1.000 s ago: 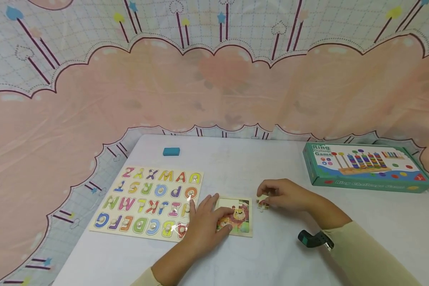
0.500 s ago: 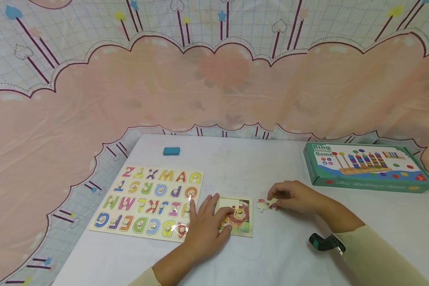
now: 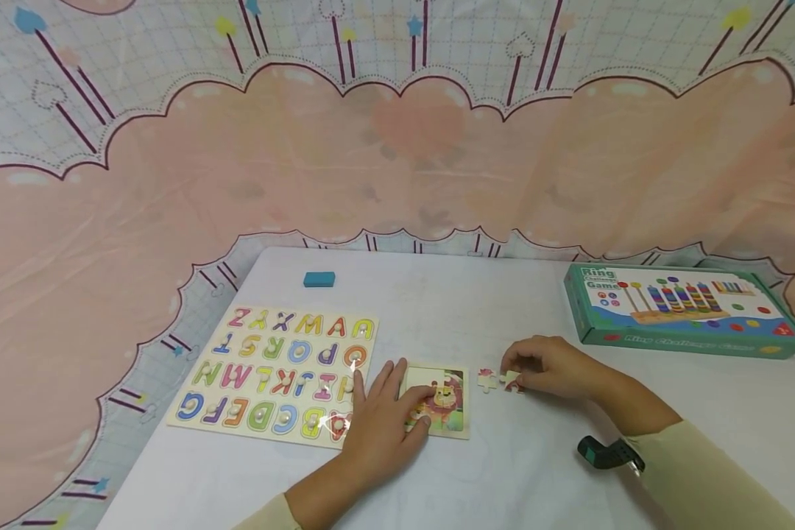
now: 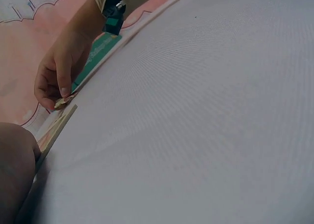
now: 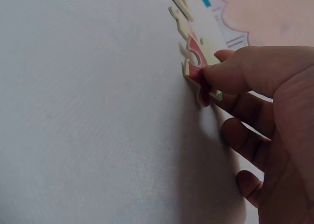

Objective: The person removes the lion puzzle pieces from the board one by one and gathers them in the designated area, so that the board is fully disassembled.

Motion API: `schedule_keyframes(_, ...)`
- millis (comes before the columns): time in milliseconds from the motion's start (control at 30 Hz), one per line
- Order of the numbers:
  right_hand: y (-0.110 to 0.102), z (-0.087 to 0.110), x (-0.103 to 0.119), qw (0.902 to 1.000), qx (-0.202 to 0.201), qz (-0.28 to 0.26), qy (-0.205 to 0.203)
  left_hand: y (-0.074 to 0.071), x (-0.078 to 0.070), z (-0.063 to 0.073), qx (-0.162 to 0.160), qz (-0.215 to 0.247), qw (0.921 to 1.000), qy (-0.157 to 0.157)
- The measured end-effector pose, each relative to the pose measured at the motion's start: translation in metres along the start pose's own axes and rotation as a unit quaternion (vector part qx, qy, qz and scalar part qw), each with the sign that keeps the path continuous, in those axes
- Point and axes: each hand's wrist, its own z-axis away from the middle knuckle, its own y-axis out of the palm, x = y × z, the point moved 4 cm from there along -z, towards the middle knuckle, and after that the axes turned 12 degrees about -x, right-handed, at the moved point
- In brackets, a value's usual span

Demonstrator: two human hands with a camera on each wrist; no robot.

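In the head view, my left hand (image 3: 380, 427) rests over the left part of a small wooden lion jigsaw puzzle (image 3: 452, 421), its fingers loosely spread. The upper left of that puzzle's tray shows bare pale wood. To the right, my right hand (image 3: 548, 368) pinches a red and cream jigsaw piece (image 3: 511, 383) between thumb and fingers. The right wrist view shows this jigsaw piece (image 5: 196, 72) tilted, low by the white tabletop. Just left of it lies another jigsaw piece (image 3: 486, 379). The left wrist view catches the puzzle's edge (image 4: 59, 128) beside my left hand.
An alphabet peg board (image 3: 271, 375) lies to the left, its near right corner under my left hand. A blue block (image 3: 319, 280) sits behind it. At the back right stands a green Ring Challenge Game box (image 3: 685, 313). A patterned cloth hangs behind the table.
My right hand has moved right, away from the puzzle, drawing one jigsaw piece apart from the other, which now shows uncovered. My left hand stays in place.
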Motion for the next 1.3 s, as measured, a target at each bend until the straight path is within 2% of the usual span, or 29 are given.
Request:
schedule_keyframes(233,0.0016,0.001,-0.0037,0.9992,-0.009,0.037,-0.011,0.0005,-0.0002,-0.0007,-0.013,-0.003,0.9998,0.011)
schedule_keyframes(500,0.0006,0.0009,-0.0031,0.9988,-0.01,0.028,-0.039,-0.0024,0.0001,-0.0008,0.007,0.011,0.9999,0.002)
schedule_keyframes(667,-0.0003,0.0022,-0.0022,0.9988,-0.013,0.024,-0.041,-0.0058,-0.0017,-0.0017,0.013,0.018,0.9998,0.0)
schedule_keyframes(1067,-0.0042,0.0012,-0.0033,0.9999,0.003,0.002,-0.013,-0.0058,0.0002,-0.002,0.027,0.024,0.9993,0.0)
schedule_keyframes(1300,-0.0081,-0.0053,-0.0017,0.9998,0.011,-0.014,-0.007,-0.007,-0.0001,-0.0031,0.024,0.042,0.9988,-0.007)
